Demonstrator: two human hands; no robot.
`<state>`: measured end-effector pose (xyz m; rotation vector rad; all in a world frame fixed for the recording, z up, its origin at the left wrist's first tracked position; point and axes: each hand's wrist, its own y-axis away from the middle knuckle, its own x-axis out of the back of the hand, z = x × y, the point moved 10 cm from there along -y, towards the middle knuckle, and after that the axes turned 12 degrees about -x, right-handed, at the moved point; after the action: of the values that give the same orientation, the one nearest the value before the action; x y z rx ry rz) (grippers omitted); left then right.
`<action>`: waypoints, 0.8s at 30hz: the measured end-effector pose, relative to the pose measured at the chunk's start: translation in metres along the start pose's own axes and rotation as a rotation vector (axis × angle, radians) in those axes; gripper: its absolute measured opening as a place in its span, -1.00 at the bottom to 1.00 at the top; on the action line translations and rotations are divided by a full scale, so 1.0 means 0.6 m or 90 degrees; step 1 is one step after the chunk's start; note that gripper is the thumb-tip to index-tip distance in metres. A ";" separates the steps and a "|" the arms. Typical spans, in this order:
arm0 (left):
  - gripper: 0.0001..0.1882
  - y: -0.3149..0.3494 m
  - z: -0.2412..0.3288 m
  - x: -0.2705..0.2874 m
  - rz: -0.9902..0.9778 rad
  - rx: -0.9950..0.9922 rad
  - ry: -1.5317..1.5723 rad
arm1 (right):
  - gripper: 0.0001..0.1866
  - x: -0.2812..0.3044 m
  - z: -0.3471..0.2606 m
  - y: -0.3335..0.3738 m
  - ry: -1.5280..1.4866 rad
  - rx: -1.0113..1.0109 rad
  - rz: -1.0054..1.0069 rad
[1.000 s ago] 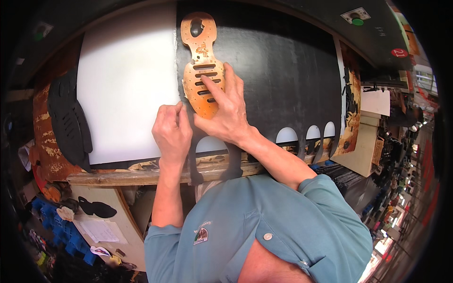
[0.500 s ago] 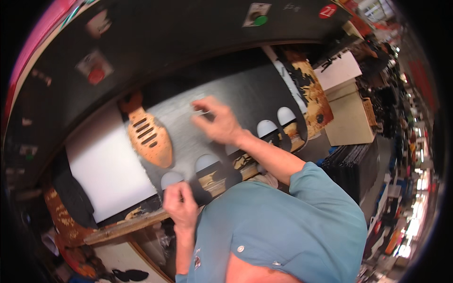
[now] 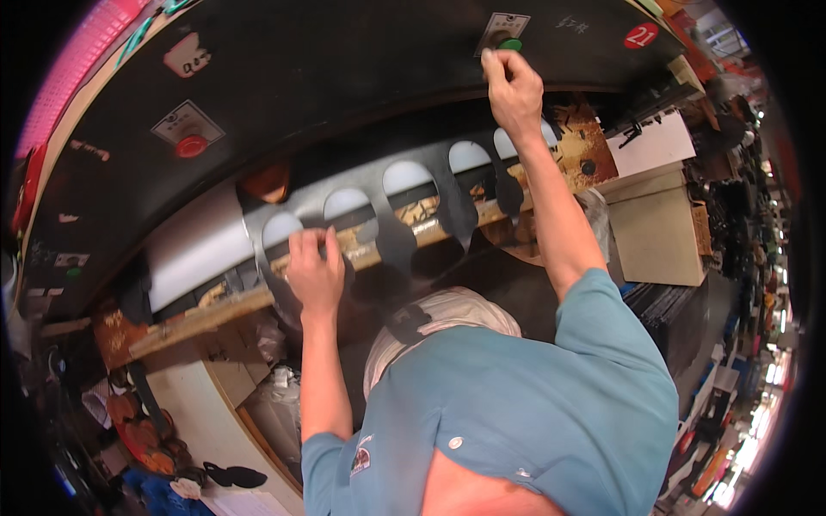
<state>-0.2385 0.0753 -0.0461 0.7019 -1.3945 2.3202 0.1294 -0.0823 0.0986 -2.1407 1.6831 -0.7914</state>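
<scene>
At one o'clock, our right hand is half-curled just beside the round green push button on the long black machine beam; we cannot tell whether a fingertip presses it. At nine o'clock, our left hand bends loosely over the near edge of the black sheet with rounded cut-outs; whether it grips is unclear. The sheet spans the middle, toward twelve. The orange-brown perforated die lies at ten o'clock, mostly hidden under the beam. We judge it best to leave the die undisturbed and left fingers well clear of the beam.
</scene>
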 end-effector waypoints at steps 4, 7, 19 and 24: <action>-0.84 -0.012 -0.004 -0.009 0.005 0.006 -0.025 | -0.71 -0.001 0.091 0.172 0.052 -0.164 -0.111; -0.83 -0.019 -0.018 -0.013 0.017 0.039 -0.003 | -0.76 -0.036 0.091 0.249 0.201 -0.014 -0.207; -0.81 -0.006 -0.021 -0.016 0.009 0.049 -0.078 | -0.71 -0.054 0.103 0.257 0.214 -0.017 -0.240; -0.81 -0.006 -0.021 -0.020 0.007 0.091 -0.075 | -0.75 -0.050 0.135 0.255 0.187 -0.087 -0.276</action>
<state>-0.2296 0.0878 -0.0554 0.8868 -1.2931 2.4407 0.0512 -0.1018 -0.0577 -2.6404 1.4453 -1.1896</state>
